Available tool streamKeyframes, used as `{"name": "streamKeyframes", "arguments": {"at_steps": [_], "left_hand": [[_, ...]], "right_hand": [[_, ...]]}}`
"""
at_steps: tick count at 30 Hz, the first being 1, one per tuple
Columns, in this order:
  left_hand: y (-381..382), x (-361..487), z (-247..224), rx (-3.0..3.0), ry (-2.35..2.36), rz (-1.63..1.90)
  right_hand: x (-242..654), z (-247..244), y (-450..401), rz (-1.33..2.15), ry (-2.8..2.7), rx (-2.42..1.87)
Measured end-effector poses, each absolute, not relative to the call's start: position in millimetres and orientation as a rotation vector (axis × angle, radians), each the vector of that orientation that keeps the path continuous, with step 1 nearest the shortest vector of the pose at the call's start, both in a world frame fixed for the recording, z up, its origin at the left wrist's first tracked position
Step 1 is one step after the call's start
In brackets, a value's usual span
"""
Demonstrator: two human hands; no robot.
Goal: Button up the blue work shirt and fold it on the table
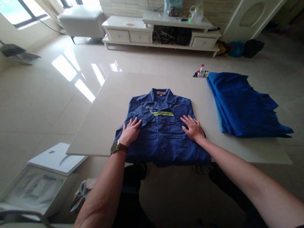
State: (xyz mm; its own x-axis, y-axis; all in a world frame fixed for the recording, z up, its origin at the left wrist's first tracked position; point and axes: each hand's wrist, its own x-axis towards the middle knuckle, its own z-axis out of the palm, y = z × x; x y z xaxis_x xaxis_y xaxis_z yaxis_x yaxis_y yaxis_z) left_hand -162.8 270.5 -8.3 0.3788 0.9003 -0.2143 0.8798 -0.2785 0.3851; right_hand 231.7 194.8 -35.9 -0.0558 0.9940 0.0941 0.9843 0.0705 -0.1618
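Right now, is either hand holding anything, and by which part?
Nothing appears gripped: the left hand and right hand lie spread on the blue work jacket, one toward each side, below its collar.

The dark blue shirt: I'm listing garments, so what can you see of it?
The dark blue shirt lies front up on the table, collar away from the person, lower end at the near edge. It looks like creased woven cloth. A label, too small to read, sits inside the open neck; a yellow-green band crosses the chest, and buttons run down the middle. The left hand and right hand rest on its two sides, fingers spread.
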Motion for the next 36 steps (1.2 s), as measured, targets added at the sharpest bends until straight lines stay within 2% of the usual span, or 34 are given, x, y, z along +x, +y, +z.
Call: {"name": "streamKeyframes", "arguments": {"at_steps": [8, 16, 25, 36], "left_hand": [[282, -133, -2, 1.878, 1.699, 0.469], [265, -122, -2, 2.073, 1.683, 0.064], [269, -119, -10, 2.053, 1.761, 0.085], [285, -148, 4, 1.995, 1.669, 0.066]], "right_hand": [[231, -34, 195, 0.088, -2.152, -2.022], [230, -33, 194, 0.108, -2.143, -2.019], [231, -34, 194, 0.098, -2.146, -2.024], [239, -43, 205, 0.088, -2.142, -2.031]]}}
